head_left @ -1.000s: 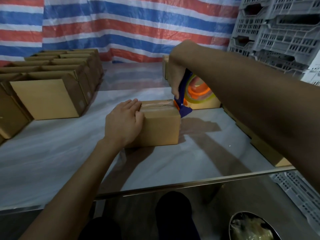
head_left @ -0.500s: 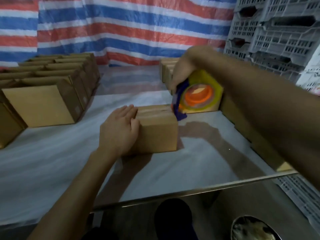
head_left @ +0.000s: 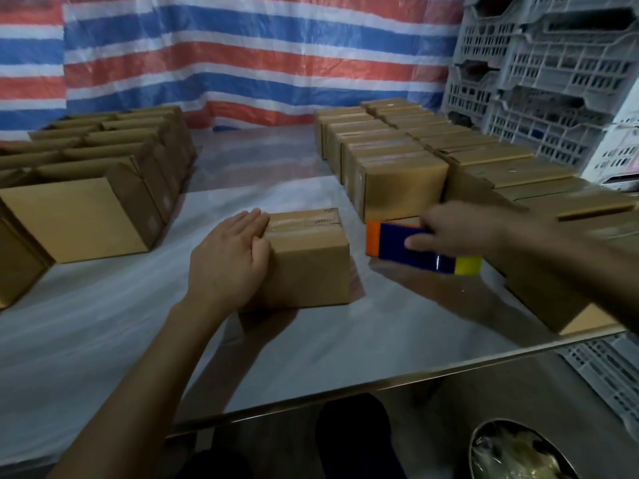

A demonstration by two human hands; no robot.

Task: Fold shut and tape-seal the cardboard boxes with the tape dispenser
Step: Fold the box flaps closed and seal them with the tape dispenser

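A packing workshop: rows of cardboard boxes (head_left: 401, 181), stacked plastic crates (head_left: 546, 74), tarp backdrop (head_left: 242, 57).

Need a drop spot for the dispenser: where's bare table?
Bare: the wide strip between the centre box and the table's front edge; the lane between open boxes and centre box; the far middle aisle. Crowded: right side, sealed boxes.

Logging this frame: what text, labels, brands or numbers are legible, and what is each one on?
No text here is legible.
box under the left hand: dark printed marks along the top near the far edge, too blurred to read.
tape dispenser in the right hand: plain orange, blue and yellow blocks, no lettering visible.
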